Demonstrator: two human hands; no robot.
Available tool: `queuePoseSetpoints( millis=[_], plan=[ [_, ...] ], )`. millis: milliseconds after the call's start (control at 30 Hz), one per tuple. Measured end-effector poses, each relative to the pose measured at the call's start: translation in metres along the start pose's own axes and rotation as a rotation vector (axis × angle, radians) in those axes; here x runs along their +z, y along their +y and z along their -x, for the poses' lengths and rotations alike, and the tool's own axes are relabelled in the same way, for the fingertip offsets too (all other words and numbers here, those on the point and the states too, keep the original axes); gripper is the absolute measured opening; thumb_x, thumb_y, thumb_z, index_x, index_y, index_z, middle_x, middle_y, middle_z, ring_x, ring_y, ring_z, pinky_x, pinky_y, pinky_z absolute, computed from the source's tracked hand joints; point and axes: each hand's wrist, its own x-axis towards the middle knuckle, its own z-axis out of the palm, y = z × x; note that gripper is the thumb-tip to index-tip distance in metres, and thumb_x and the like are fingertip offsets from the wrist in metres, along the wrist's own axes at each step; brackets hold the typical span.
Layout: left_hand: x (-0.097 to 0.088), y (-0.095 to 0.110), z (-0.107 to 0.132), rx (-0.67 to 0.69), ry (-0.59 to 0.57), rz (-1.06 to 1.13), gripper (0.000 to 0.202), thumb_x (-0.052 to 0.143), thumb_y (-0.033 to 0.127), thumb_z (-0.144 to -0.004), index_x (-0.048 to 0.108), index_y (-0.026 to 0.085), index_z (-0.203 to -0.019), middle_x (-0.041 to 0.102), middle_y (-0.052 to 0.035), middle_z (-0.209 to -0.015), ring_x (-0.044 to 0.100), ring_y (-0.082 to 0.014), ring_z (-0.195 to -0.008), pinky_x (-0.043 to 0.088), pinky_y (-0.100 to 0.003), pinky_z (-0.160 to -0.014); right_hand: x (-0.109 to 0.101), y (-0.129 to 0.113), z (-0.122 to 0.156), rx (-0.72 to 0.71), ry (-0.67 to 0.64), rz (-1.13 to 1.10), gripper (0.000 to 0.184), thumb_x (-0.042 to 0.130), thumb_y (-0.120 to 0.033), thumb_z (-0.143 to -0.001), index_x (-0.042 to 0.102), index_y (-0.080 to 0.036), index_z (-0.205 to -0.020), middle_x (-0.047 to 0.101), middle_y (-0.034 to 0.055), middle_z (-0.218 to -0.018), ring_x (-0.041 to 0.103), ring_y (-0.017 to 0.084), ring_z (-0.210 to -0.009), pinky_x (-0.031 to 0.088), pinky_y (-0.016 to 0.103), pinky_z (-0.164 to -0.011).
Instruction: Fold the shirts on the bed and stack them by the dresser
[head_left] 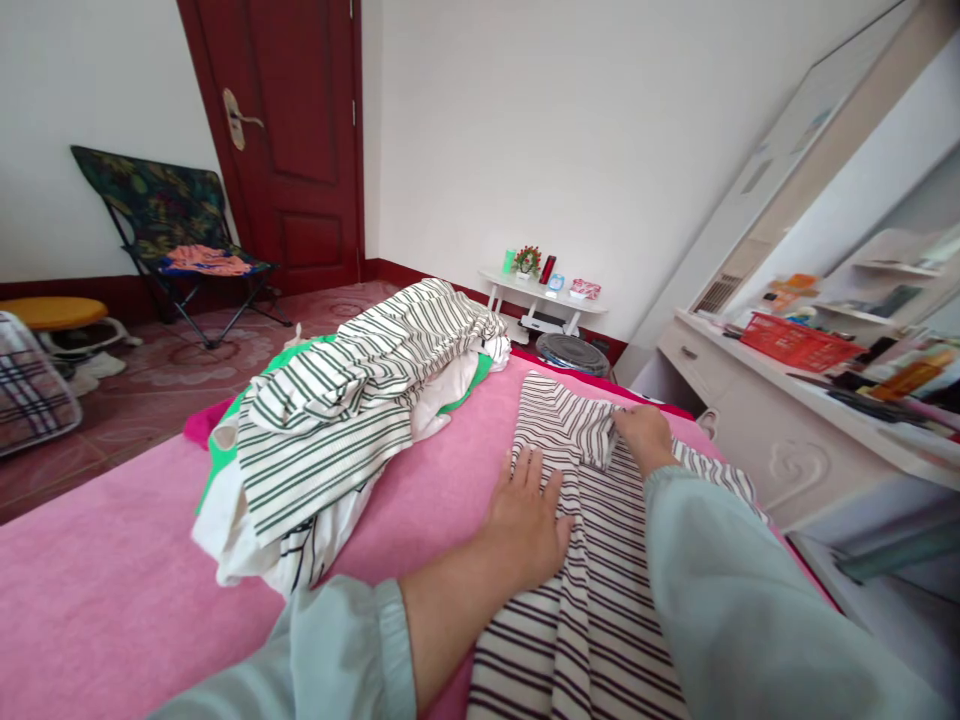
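A white garment with dark stripes point(577, 600) lies spread on the pink bed cover point(112, 560) in front of me. My left hand point(529, 520) rests flat on its left edge, fingers stretched out. My right hand point(641, 435) is closed on a folded-over part of the striped garment near its top. Both arms wear pale blue sleeves.
A heap of green-striped and white clothes point(337, 410) lies on the bed to the left. A white dresser point(757, 410) with a red basket point(795, 342) stands at right. A small white table point(540, 292), a folding chair point(176, 235) and a red door point(292, 130) are beyond.
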Motion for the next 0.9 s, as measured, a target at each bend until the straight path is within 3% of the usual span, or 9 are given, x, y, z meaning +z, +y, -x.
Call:
queuePoseSetpoints(
  millis=[133, 233, 333, 467, 533, 600, 700, 800, 900],
  plan=[
    [0.000, 0.001, 0.000, 0.003, -0.004, 0.008, 0.064, 0.027, 0.049, -0.091, 0.033, 0.013, -0.144, 0.015, -0.0143, -0.154, 0.006, -0.0313, -0.142, 0.003, -0.051, -0.115, 0.008, -0.020, 0.012, -0.033, 0.090, -0.017, 0.039, 0.050, -0.018, -0.071, 0.067, -0.013, -0.106, 0.069, 0.0176, -0.094, 0.064, 0.031, -0.088, 0.048, 0.040, -0.075],
    [0.002, 0.001, 0.000, 0.005, 0.009, 0.007, 0.064, 0.027, 0.049, -0.092, 0.033, 0.012, -0.144, 0.015, -0.0149, -0.154, 0.006, -0.0310, -0.142, 0.002, -0.049, -0.116, 0.021, -0.040, 0.025, -0.367, 0.118, -0.093, 0.044, 0.044, -0.021, -0.081, 0.057, -0.016, -0.122, 0.064, 0.0129, -0.115, 0.059, 0.027, -0.105, 0.044, 0.040, -0.090],
    [0.002, 0.000, 0.000, 0.008, 0.008, 0.008, 0.064, 0.026, 0.049, -0.092, 0.034, 0.013, -0.144, 0.016, -0.0135, -0.154, 0.007, -0.0300, -0.142, 0.003, -0.049, -0.116, 0.040, -0.045, 0.032, -0.673, -0.085, -0.080, 0.045, 0.044, -0.031, -0.087, 0.051, -0.022, -0.130, 0.054, 0.0084, -0.134, 0.046, 0.026, -0.124, 0.032, 0.045, -0.105],
    [0.003, -0.003, 0.001, 0.018, 0.021, 0.018, 0.064, 0.025, 0.052, -0.092, 0.034, 0.017, -0.144, 0.018, -0.0104, -0.154, 0.009, -0.0275, -0.143, 0.005, -0.049, -0.116, 0.051, -0.038, 0.030, -0.575, -0.394, 0.077, 0.047, 0.044, -0.041, -0.090, 0.048, -0.023, -0.134, 0.040, 0.0089, -0.145, 0.035, 0.031, -0.133, 0.025, 0.056, -0.106],
    [0.005, -0.006, 0.001, 0.024, 0.040, 0.026, 0.064, 0.024, 0.053, -0.092, 0.035, 0.017, -0.144, 0.018, -0.0116, -0.154, 0.010, -0.0278, -0.142, 0.006, -0.048, -0.116, 0.042, -0.035, 0.031, -0.578, -0.401, 0.107, 0.047, 0.045, -0.041, -0.090, 0.050, -0.020, -0.131, 0.044, 0.0114, -0.142, 0.040, 0.031, -0.130, 0.028, 0.053, -0.105],
    [0.007, -0.007, 0.000, 0.034, 0.059, 0.028, 0.065, 0.024, 0.054, -0.092, 0.036, 0.016, -0.143, 0.019, -0.0140, -0.154, 0.010, -0.0287, -0.142, 0.007, -0.048, -0.116, 0.028, -0.029, 0.038, -0.660, -0.304, 0.092, 0.045, 0.043, -0.041, -0.091, 0.052, -0.019, -0.130, 0.050, 0.0117, -0.137, 0.045, 0.029, -0.127, 0.030, 0.048, -0.106],
    [0.009, -0.008, 0.000, 0.044, 0.087, 0.018, 0.062, 0.026, 0.052, -0.092, 0.039, 0.016, -0.141, 0.022, -0.0141, -0.153, 0.015, -0.0290, -0.141, 0.009, -0.047, -0.115, 0.006, -0.004, 0.057, -0.770, -0.244, 0.073, 0.043, 0.039, -0.038, -0.093, 0.050, -0.023, -0.132, 0.049, 0.0078, -0.139, 0.041, 0.025, -0.130, 0.029, 0.045, -0.108],
    [0.010, -0.009, 0.000, 0.040, 0.127, 0.008, 0.055, 0.029, 0.045, -0.093, 0.041, 0.019, -0.140, 0.027, -0.0117, -0.152, 0.020, -0.0273, -0.140, 0.013, -0.046, -0.115, -0.016, 0.031, 0.077, -0.722, -0.345, 0.111, 0.045, 0.039, -0.038, -0.092, 0.050, -0.019, -0.132, 0.047, 0.0104, -0.140, 0.041, 0.025, -0.130, 0.032, 0.043, -0.107],
    [0.008, -0.010, 0.001, 0.056, 0.157, 0.002, 0.047, 0.032, 0.035, -0.094, 0.045, 0.019, -0.136, 0.034, -0.0107, -0.148, 0.026, -0.0255, -0.138, 0.018, -0.044, -0.114, -0.039, 0.053, 0.102, -0.663, -0.300, 0.062, 0.048, 0.044, -0.037, -0.090, 0.052, -0.011, -0.129, 0.052, 0.0160, -0.134, 0.049, 0.027, -0.124, 0.036, 0.042, -0.106]
  ],
)
